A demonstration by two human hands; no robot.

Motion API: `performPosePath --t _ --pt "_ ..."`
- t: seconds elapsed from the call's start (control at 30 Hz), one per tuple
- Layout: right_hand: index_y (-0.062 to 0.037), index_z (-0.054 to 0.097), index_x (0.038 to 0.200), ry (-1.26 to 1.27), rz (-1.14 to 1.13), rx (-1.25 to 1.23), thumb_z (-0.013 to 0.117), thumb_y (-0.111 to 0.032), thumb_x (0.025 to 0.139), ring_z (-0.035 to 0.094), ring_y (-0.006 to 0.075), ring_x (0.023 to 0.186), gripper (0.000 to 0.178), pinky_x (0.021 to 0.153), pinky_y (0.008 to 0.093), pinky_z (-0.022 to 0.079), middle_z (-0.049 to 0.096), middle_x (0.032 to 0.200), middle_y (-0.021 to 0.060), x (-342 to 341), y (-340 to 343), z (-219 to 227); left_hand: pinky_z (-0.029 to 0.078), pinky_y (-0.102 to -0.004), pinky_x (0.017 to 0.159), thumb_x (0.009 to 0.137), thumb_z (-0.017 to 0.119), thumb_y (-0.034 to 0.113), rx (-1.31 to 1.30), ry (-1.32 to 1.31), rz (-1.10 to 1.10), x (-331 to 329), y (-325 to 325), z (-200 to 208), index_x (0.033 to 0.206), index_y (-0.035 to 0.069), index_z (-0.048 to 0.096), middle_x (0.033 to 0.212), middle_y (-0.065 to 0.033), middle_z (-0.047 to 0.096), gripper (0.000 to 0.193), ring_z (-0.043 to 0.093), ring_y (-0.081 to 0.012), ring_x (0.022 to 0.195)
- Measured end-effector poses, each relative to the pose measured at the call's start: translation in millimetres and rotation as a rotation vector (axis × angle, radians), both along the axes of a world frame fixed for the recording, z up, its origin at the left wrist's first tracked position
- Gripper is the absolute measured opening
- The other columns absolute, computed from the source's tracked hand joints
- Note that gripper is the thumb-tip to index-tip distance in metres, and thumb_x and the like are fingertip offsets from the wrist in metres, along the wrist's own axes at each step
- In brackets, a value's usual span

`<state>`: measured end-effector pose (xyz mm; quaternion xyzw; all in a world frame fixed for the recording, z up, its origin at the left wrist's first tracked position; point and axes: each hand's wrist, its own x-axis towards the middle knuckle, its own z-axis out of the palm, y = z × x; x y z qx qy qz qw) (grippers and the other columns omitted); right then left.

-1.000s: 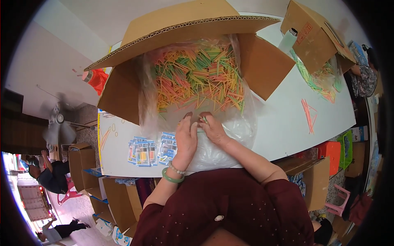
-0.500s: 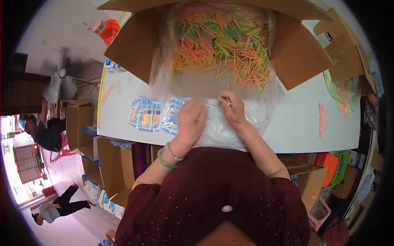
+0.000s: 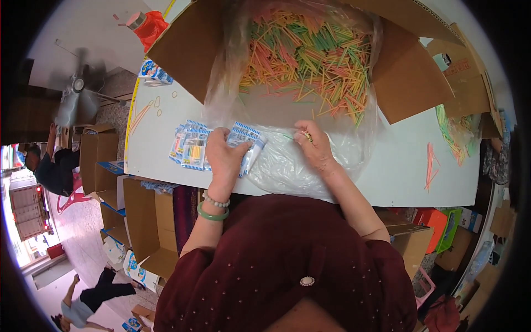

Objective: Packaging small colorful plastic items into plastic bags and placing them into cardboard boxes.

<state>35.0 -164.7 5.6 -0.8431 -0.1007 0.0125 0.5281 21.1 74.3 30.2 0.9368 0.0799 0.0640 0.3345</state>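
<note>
My left hand is over the small blue-and-white packets, its thumb spread away from its curled fingers; I see nothing held in it. One pile of packets, with coloured sticks showing through a clear window, lies left of that hand. More packets lie just right of its thumb. My right hand is closed above the clear plastic bag. Something small and yellowish shows at its fingers; whether a ring or stick ends, I cannot tell. Thin pink, yellow and green sticks fill the lined box beyond.
Cardboard flaps stand out on both sides of the box. Loose pink sticks lie on the white table at right, rubber bands at left. A red-wrapped bottle stands far left. Open cartons sit below the table's left edge.
My left hand has moved left, from the plastic bag to the packets, and its thumb is now spread. My right hand stays closed near the same spot. The view has shifted slightly.
</note>
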Motion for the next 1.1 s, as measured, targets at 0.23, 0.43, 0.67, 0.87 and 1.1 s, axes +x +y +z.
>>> performPosePath --t 0.23,0.43,0.67,0.87,1.1 --pt "-0.0046 0.055 0.103 -0.086 -0.003 0.007 0.057 -0.015 0.086 0.059 0.0284 0.082 0.02 0.075 0.035 0.046 0.06 0.088 0.0137 4 4 5 0.04 -0.0264 0.062 0.068 0.076 0.005 -0.247 -0.066 0.091 4 2 -5 0.091 0.001 0.051 0.076 -0.0023 0.045 0.035 0.042 -0.0124 0.068" --pt "-0.0036 0.055 0.098 -0.109 -0.02 0.041 0.054 -0.011 0.087 0.059 0.0248 0.076 0.013 0.071 0.0334 0.046 0.06 0.082 0.0119 10 -3 0 0.036 -0.0251 0.057 0.071 0.074 0.006 -0.375 0.073 0.07 8 12 0 0.071 0.003 0.046 0.064 -0.0005 0.038 0.027 0.037 -0.0093 0.063" --pt "-0.0021 0.055 0.096 0.105 -0.069 0.122 0.052 -0.009 0.087 0.059 0.0184 0.072 0.012 0.068 0.0313 0.047 0.06 0.073 0.0105 11 -6 11 0.039 -0.0335 0.056 0.081 0.066 0.011 0.368 -0.205 -0.218 10 21 24 0.074 0.002 0.057 0.064 -0.011 0.052 0.015 0.052 -0.024 0.061" --pt "-0.0009 0.052 0.093 0.232 -0.048 0.465 0.05 -0.01 0.09 0.057 0.0138 0.083 0.01 0.074 0.0274 0.045 0.061 0.082 0.0064 11 -5 36 0.046 -0.0362 0.065 0.083 0.063 0.01 0.209 -0.368 -0.181 7 0 62 0.09 0.0 0.066 0.083 -0.0133 0.063 0.013 0.059 -0.0287 0.075" --pt "-0.003 0.051 0.091 0.037 -0.027 0.474 0.052 -0.007 0.088 0.06 0.0187 0.085 0.006 0.074 0.0321 0.047 0.064 0.086 0.0097 4 29 62 0.043 -0.0232 0.063 0.088 0.06 0.009 -0.897 0.177 -0.184 19 -57 39 0.087 -0.002 0.066 0.077 -0.0024 0.061 0.012 0.051 -0.0072 0.071"
